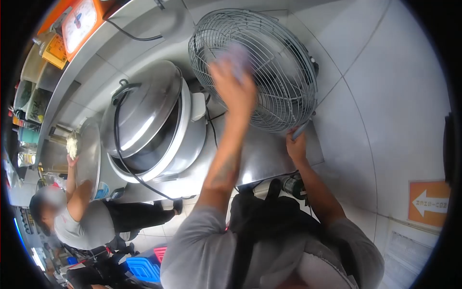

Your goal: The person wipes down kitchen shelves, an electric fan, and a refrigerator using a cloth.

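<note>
My left hand (234,91) is closed on a purplish cloth (237,60), pressed to or just over the wire guard of a large fan (284,62); motion smears the cloth. Low on the fan's right side, my right hand (297,146) is wrapped around a grey metal bar (300,130) at the fan's edge. The fan stands tilted on a steel counter (260,161) against the tiled wall. Left of it is a big rice cooker (195,137), its metal lid (147,106) raised and a black cord hanging across it.
At the left, a co-worker (86,216) reaches toward a round metal tray (89,154), holding something pale (72,145). An orange scale (82,24) and containers sit on the shelf above. Blue crates (142,269) are on the floor. A wall sign (429,203) is at right.
</note>
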The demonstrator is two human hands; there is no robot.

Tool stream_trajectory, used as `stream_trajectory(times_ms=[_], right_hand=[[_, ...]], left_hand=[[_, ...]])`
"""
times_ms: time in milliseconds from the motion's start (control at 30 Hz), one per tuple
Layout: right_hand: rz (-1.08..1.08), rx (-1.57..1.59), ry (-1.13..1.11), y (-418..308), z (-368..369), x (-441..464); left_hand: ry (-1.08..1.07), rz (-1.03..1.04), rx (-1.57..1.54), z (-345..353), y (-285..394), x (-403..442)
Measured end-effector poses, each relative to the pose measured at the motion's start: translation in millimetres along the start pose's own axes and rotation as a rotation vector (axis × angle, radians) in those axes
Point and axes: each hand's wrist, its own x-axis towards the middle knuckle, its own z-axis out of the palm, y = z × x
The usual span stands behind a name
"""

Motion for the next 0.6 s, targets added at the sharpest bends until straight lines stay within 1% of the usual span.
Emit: stream_trajectory(times_ms=[33, 67, 100, 133, 167, 200, 233, 300, 333, 367, 400, 467, 500, 533, 600], right_hand=[[-0.010, -0.009, -0.001, 0.2, 1.0, 3.5], [-0.069, -0.057, 0.038, 2.0, 0.6, 4.3], [-0.128, -0.099, 0.076, 2.7, 1.4, 5.5], [-0.132, -0.098, 0.067, -0.4, 2.3, 4.6], [-0.057, -0.119, 0.047, -5.6, 0.7, 1.1], [0.016, -0.138, 0.026, -11.5, -1.1, -1.4], [0.008, -0.127, 0.011, -18.4, -2.1, -0.5], [0.263, -0.006, -0.048, -23.7, -3.1, -1.3], [0.263, 0.006, -0.082, -20.4, -4.6, -4.5], [0.179, 0.043, -0.068, -12.3, -5.8, -1.5], [0.094, 0.087, -0.056, -8.5, -5.2, 2.8], [-0.174, -0.220, -0.016, -3.2, -12.7, 0.1], [-0.340, -0.384, 0.093, 41.1, -7.0, -1.6], [-0.191, -0.456, -0.029, 69.3, -10.2, -5.0], [-0.356, -0.608, 0.010, 44.9, -29.6, -17.9]], left_hand=[[-0.189, 0.015, -0.163, -27.0, 27.6, -27.3], [-0.375, 0.028, -0.324, -47.8, 45.4, -44.4], [-0.363, 0.024, -0.323, -47.9, 34.4, -33.3], [-0.228, -0.039, -0.352, -50.0, 14.1, -14.4], [-0.095, -0.103, -0.375, -47.6, -0.6, -1.1], [-0.091, -0.105, -0.363, -36.0, -7.5, 7.5], [-0.050, -0.160, -0.287, -19.7, -14.6, 19.0], [0.038, -0.263, -0.113, 4.4, -21.4, 36.6], [0.027, -0.124, -0.093, 3.9, -6.5, 17.9], [0.018, 0.015, -0.074, 2.2, 10.9, 1.2], [-0.173, 0.174, -0.163, -9.0, 47.0, -29.1], [-0.429, -0.241, -0.477, -43.6, 65.0, -90.0], [-0.438, -0.306, -0.466, -58.7, 58.5, -94.9], [-0.419, -0.379, -0.413, -83.2, 49.6, -97.9], [-0.267, -0.386, -0.199, -108.1, 26.2, -117.4]])
